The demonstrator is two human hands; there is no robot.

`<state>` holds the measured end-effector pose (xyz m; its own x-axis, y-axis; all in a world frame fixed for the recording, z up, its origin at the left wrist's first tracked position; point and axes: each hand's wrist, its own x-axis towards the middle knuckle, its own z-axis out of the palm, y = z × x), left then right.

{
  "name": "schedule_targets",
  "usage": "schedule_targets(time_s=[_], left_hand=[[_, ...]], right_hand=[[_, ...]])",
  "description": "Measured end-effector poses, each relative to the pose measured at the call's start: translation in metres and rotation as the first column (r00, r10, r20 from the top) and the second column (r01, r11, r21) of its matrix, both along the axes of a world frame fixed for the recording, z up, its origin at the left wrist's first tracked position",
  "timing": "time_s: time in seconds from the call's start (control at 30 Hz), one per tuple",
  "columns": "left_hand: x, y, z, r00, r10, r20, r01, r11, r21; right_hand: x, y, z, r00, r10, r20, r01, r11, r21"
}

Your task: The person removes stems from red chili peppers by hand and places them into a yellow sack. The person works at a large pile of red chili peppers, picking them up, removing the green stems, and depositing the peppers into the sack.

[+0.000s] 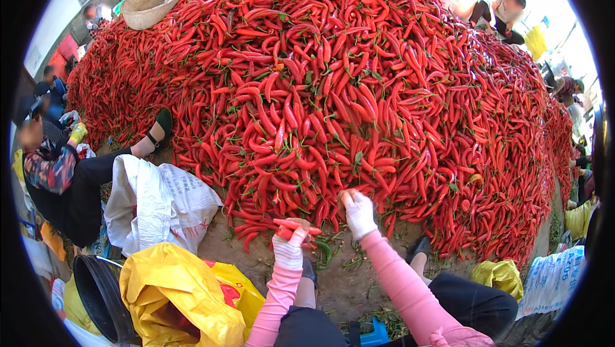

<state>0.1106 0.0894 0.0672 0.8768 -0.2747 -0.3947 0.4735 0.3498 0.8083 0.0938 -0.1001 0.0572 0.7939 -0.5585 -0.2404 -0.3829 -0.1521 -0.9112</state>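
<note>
A huge heap of red chili peppers (336, 82), many with green stems, rises before me. My left hand (289, 247), in a striped fingerless glove, grips a few red chili peppers (291, 225) just off the heap's lower edge. My right hand (358, 213), in a white fingerless glove, reaches to the bottom of the heap. Its fingers are curled against the peppers and blurred, so whether they hold one is hidden. On the ground between my hands lies a green chili pepper (325, 253) among loose stem bits.
An open yellow woven sack (178, 294) stands at my left beside a black bucket (98, 294). Beyond it is a white woven sack (163, 203) next to a seated person (53, 174). A shallow basin (149, 6) rests on the heap. A blue plastic stool (375, 333) shows below me.
</note>
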Motion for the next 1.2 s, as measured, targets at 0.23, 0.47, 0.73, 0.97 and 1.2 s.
schedule_targets(time_s=[0.23,0.47,0.73,0.97,1.2], left_hand=[[-0.012,0.0,-0.044,0.978,-0.046,-0.205,-0.02,0.95,-0.311],[-0.011,-0.021,-0.065,0.985,-0.17,-0.017,0.17,0.964,0.204],[-0.016,-0.015,-0.043,0.965,-0.26,-0.019,0.256,0.933,0.254],[-0.021,-0.012,-0.022,0.931,-0.351,-0.105,0.366,0.897,0.247],[-0.008,0.014,-0.045,0.97,-0.074,-0.231,0.026,0.979,-0.204]], right_hand=[[0.041,-0.014,-0.012,0.946,0.009,-0.325,-0.154,0.892,-0.424],[-0.077,0.046,-0.01,0.97,0.113,-0.216,-0.172,0.945,-0.28],[-0.063,0.029,0.038,0.985,0.156,-0.078,-0.151,0.986,0.063],[-0.038,0.037,0.032,0.992,0.115,-0.043,-0.084,0.89,0.449],[-0.059,-0.019,0.042,0.277,0.726,-0.629,-0.957,0.269,-0.111]])
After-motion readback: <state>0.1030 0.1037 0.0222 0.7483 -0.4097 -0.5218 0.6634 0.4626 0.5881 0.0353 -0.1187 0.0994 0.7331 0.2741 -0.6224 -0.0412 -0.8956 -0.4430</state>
